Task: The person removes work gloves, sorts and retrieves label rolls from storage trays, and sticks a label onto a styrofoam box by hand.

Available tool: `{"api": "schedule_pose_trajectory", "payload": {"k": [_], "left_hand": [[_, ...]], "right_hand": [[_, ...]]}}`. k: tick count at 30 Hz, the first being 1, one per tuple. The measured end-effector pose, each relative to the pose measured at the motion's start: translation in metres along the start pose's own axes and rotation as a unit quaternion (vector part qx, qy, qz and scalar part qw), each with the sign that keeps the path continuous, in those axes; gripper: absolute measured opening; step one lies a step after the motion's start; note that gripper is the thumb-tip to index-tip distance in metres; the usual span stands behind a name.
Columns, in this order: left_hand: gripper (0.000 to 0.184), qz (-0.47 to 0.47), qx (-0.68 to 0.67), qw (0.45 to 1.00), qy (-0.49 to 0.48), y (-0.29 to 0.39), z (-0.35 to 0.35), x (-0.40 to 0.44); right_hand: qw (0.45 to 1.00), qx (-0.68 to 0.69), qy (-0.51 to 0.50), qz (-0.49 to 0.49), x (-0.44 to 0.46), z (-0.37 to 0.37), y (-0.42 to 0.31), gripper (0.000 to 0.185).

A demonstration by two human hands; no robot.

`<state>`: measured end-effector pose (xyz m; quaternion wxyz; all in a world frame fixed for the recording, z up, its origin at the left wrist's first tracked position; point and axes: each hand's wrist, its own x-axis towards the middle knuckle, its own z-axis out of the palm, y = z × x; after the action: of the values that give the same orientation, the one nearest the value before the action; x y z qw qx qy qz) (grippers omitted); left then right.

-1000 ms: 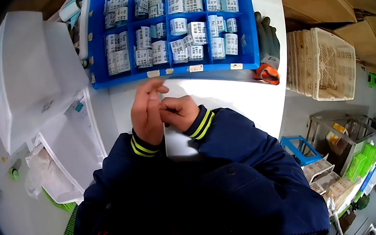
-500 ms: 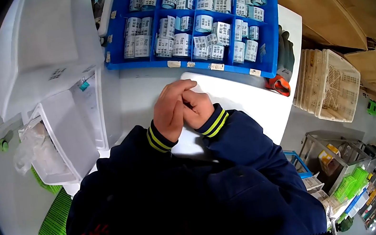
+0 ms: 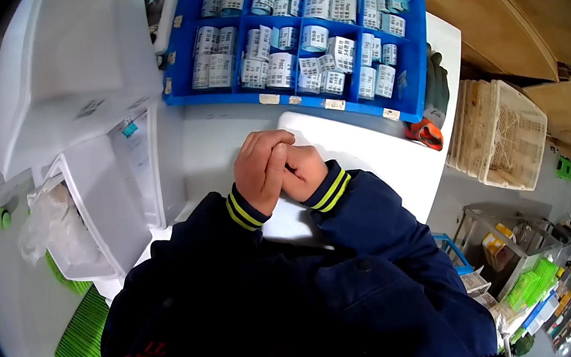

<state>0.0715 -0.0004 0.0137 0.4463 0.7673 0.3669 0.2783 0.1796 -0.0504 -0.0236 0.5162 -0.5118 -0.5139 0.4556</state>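
Over the white table (image 3: 361, 142), my two hands are clasped together in front of my chest. My left hand (image 3: 259, 170) is closed over the fingers of my right hand (image 3: 308, 170). The right hand looks curled inward, its fingers mostly covered by the left; whether anything lies inside cannot be seen. Just beyond the hands stands a blue divided tray (image 3: 223, 98). Rolls of printed labels (image 3: 279, 70) fill its compartments, several in each, white with dark print and pale blue edges.
White foam boxes (image 3: 110, 203) stand to the left, one with a plastic bag (image 3: 50, 219) in it. A dark glove (image 3: 436, 88) and an orange-handled tool (image 3: 425, 135) lie right of the tray. Stacked cream crates (image 3: 506, 136) and cardboard (image 3: 531, 5) are further right.
My hands stay clasped, with a slight shift of the left fingers against the right hand. The whole view has moved a little; the tray and its rolls look unmoved on the table.
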Motion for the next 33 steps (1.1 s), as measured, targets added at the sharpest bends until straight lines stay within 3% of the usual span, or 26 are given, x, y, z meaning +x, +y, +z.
{"api": "schedule_pose_trajectory", "payload": {"k": [4,9,15,17,19,26,29,31,33], "left_hand": [[0.017,0.0,0.005,1.0,0.003,-0.001,-0.003,0.001],[0.024,0.004,-0.023,1.0,0.002,-0.001,-0.002,0.001],[0.028,0.082,-0.018,0.996,-0.038,0.001,-0.002,0.006],[0.027,0.082,0.003,0.995,-0.057,0.004,-0.002,0.007],[0.027,0.063,-0.018,0.996,-0.065,0.006,-0.003,0.009],[0.03,-0.009,-0.161,0.984,-0.077,0.007,-0.001,0.005],[0.03,-0.027,-0.195,0.975,-0.107,0.005,-0.008,0.007],[0.03,-0.05,-0.228,0.963,-0.132,0.007,-0.008,0.009],[0.03,-0.039,-0.236,0.966,-0.095,0.01,-0.006,0.01]], "right_hand": [[1.0,-0.001,-0.022,0.013,0.001,-0.002,-0.003,0.011],[0.999,0.031,0.023,0.02,-0.001,0.0,-0.001,0.011],[0.997,0.049,0.044,0.028,-0.001,0.0,0.004,0.011],[0.998,-0.021,0.043,-0.031,-0.002,-0.001,0.006,0.009],[0.996,0.043,0.078,0.012,-0.003,0.002,0.006,0.006],[0.99,0.002,0.139,0.013,-0.002,0.002,0.001,0.014],[0.995,-0.024,0.079,0.046,-0.008,-0.005,-0.003,0.011],[0.994,-0.023,0.103,0.03,-0.006,-0.001,-0.001,0.01],[0.993,-0.007,0.111,0.049,-0.004,-0.001,-0.007,0.009]]}}
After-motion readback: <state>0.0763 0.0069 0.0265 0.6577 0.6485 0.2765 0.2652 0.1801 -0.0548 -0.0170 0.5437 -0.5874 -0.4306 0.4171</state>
